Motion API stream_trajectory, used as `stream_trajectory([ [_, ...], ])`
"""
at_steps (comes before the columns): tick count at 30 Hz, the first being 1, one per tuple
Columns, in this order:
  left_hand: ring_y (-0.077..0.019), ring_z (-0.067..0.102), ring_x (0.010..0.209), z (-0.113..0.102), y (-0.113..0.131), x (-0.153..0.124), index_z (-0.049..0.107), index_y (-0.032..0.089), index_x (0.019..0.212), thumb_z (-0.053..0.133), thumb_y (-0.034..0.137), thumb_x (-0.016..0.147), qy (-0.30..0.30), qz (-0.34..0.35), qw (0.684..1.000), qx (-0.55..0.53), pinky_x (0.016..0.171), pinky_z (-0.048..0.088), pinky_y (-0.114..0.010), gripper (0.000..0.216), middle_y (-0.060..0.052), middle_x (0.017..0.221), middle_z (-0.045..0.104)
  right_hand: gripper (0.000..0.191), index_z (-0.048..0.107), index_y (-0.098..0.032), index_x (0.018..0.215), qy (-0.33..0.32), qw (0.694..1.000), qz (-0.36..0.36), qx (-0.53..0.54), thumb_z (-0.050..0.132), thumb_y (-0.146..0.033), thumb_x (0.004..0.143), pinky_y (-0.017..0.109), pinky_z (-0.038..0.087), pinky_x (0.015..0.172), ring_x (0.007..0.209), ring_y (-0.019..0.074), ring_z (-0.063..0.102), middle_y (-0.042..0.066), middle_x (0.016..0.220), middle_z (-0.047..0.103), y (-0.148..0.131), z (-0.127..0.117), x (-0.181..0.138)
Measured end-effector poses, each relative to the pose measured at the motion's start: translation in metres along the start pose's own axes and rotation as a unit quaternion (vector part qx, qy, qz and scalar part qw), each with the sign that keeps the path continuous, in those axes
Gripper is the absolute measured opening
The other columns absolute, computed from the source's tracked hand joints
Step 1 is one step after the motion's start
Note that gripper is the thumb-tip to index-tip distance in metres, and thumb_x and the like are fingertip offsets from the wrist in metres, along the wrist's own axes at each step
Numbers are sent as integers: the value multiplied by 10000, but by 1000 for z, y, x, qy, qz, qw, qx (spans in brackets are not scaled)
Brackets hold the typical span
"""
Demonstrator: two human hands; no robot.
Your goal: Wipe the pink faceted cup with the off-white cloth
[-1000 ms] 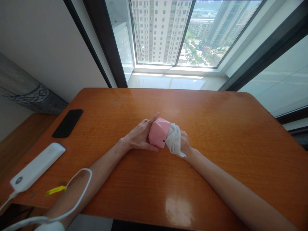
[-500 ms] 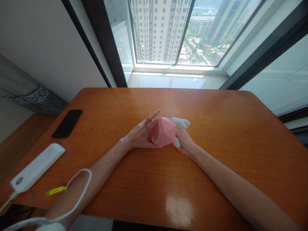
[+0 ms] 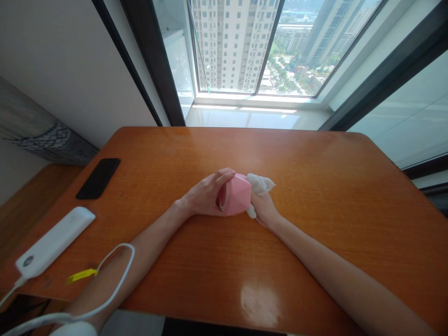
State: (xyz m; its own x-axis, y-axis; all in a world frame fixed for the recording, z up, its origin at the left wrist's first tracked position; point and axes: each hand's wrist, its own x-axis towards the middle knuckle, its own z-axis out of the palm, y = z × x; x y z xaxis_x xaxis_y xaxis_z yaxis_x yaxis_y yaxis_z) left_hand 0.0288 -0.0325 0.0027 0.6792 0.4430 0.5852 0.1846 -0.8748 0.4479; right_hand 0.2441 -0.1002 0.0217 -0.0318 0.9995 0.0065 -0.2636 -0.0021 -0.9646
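Note:
A pink faceted cup-like container (image 3: pixel 238 195) is tipped on its side above the middle of the table, its opening toward the left. Wrapped round the rim end is my left hand (image 3: pixel 209 192), fingers on top and thumb below. My right hand (image 3: pixel 264 207) is closed on a crumpled white tissue (image 3: pixel 261 184) at the container's base end. The tissue sticks out above and below that hand. Some right fingertips are hidden behind the container.
A black phone (image 3: pixel 98 178) lies at the left of the wooden table (image 3: pixel 315 233). Nearer stands a white power bank (image 3: pixel 56 242) with a cable. A white cable (image 3: pixel 126 268) with a yellow tag (image 3: pixel 82 276) loops over my left forearm. Behind the table is a window (image 3: pixel 241 51).
The fingers of my left hand have closed down onto the container's rim end. The container, the tissue and my right hand have shifted slightly left.

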Motion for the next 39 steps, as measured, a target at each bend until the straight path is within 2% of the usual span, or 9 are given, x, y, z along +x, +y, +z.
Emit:
stream_trajectory([
  [5, -398, 727, 1332, -1, 3, 1, 273, 260, 1697, 1012, 579, 706, 4, -28, 1000, -8, 1129, 632, -537, 1276, -224, 1562, 604, 293, 692, -253, 890, -2, 989, -85, -121, 832, -507, 932, 295, 582, 830, 851, 168, 635, -15, 911, 712, -1, -3, -2],
  [12, -393, 767, 1214, -4, 8, 3, 284, 242, 1687, 1002, 674, 650, -10, -77, 997, -17, 1071, 631, -536, 1333, -202, 1437, 695, 257, 775, -268, 1035, 21, 962, -144, -230, 821, -479, 895, 417, 655, 918, 964, 264, 757, 58, 1047, 834, -8, -1, -8],
  [15, -392, 784, 1131, -5, 8, 3, 244, 246, 1701, 988, 688, 637, -20, -88, 996, -17, 993, 644, -535, 1372, -179, 1358, 730, 298, 785, -268, 1122, 23, 955, -156, -252, 836, -428, 876, 434, 695, 873, 948, 287, 793, 77, 1085, 857, -1, -3, -14],
  [18, -387, 786, 1097, -7, 9, 3, 213, 251, 1705, 977, 704, 627, -31, -85, 996, -15, 967, 643, -530, 1397, -162, 1332, 741, 197, 794, -276, 1077, 9, 928, -213, -305, 793, -388, 915, 430, 716, 805, 832, 284, 807, 70, 988, 865, 7, -7, -18],
  [21, -384, 782, 1123, -10, 11, 4, 201, 250, 1704, 979, 704, 616, -46, -86, 995, -15, 1001, 634, -529, 1412, -154, 1351, 736, 57, 795, -279, 913, -15, 887, -291, -359, 761, -324, 921, 398, 713, 737, 734, 268, 807, 45, 852, 848, 14, -15, -15],
  [27, -421, 751, 1248, -14, 8, 6, 269, 214, 1698, 984, 709, 575, -81, -86, 992, -40, 1163, 557, -581, 1421, -180, 1450, 707, 135, 809, -272, 771, -104, 828, -380, -398, 783, -342, 884, 344, 686, 603, 646, 256, 797, 46, 728, 821, 27, -34, -2],
  [32, -453, 717, 1330, -13, 1, 4, 228, 208, 1749, 1003, 682, 563, -100, -67, 992, -40, 1204, 519, -601, 1493, -215, 1539, 665, 134, 804, -290, 779, -84, 839, -376, -384, 831, -395, 857, 364, 664, 568, 597, 248, 755, 39, 687, 789, 37, -37, -2],
  [36, -473, 722, 1324, -8, -5, -1, 118, 238, 1796, 1041, 664, 574, -68, -55, 995, -44, 1174, 546, -627, 1590, -234, 1547, 662, 170, 794, -306, 760, -44, 856, -343, -385, 832, -430, 870, 404, 663, 589, 627, 265, 751, 46, 686, 782, 29, -34, -5],
  [39, -481, 660, 1438, -6, -4, 0, 101, 281, 1805, 1068, 647, 586, -38, -42, 997, -53, 1210, 542, -634, 1598, -267, 1672, 545, 159, 790, -308, 817, 47, 909, -236, -341, 868, -443, 849, 462, 692, 759, 766, 300, 776, 63, 795, 811, 15, -25, -11],
])
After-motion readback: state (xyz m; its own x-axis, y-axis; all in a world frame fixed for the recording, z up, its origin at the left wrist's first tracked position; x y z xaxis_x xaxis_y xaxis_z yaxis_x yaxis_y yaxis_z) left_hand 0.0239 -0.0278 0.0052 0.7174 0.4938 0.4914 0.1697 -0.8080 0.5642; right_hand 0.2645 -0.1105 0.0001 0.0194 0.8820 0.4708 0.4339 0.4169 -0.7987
